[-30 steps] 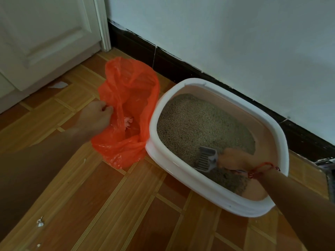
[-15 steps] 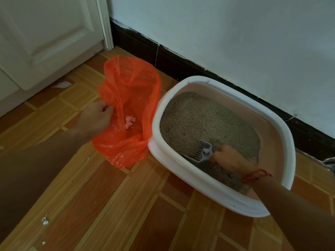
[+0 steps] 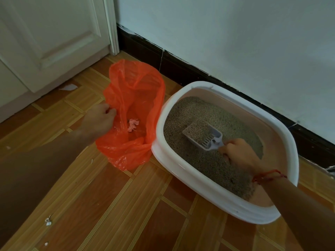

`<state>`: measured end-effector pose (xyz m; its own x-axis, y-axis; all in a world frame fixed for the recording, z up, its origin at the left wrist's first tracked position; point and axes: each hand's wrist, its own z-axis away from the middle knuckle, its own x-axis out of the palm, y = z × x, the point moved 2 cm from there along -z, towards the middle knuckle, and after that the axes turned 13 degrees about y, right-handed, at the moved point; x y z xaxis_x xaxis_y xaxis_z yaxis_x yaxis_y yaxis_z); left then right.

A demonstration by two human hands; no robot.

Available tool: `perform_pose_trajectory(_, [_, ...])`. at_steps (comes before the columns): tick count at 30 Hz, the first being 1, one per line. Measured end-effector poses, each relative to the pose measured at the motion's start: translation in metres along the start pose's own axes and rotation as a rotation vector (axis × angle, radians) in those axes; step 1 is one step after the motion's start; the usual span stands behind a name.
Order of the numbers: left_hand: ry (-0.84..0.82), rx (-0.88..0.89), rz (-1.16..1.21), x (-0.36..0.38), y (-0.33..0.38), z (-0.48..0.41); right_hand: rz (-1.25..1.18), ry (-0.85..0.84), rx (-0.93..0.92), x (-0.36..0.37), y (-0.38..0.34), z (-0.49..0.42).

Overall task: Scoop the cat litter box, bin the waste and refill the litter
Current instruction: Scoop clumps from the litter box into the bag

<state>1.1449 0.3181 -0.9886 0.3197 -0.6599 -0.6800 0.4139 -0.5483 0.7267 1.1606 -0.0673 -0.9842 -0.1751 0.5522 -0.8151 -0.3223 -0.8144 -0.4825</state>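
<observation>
Scoop (image 3: 203, 135) now raised, filled with litter (image 3: 208, 165)

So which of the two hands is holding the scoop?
The right hand, with the red string at its wrist, grips the grey scoop in the litter box. The left hand only pinches the edge of the orange bag.

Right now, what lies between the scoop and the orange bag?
Head view: a strip of litter, then the white rim of the litter box.
</observation>
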Motion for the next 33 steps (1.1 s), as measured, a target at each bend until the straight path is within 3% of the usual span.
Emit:
perform_pose_trajectory(5, [0.008, 0.004, -0.004, -0.002, -0.001, -0.001, -0.09, 0.01, 0.047, -0.007, -0.012, -0.003])
perform_pose_trajectory(33, [0.014, 0.022, -0.029, -0.002, -0.001, 0.0, -0.049, 0.033, 0.037, -0.007, -0.006, -0.007])
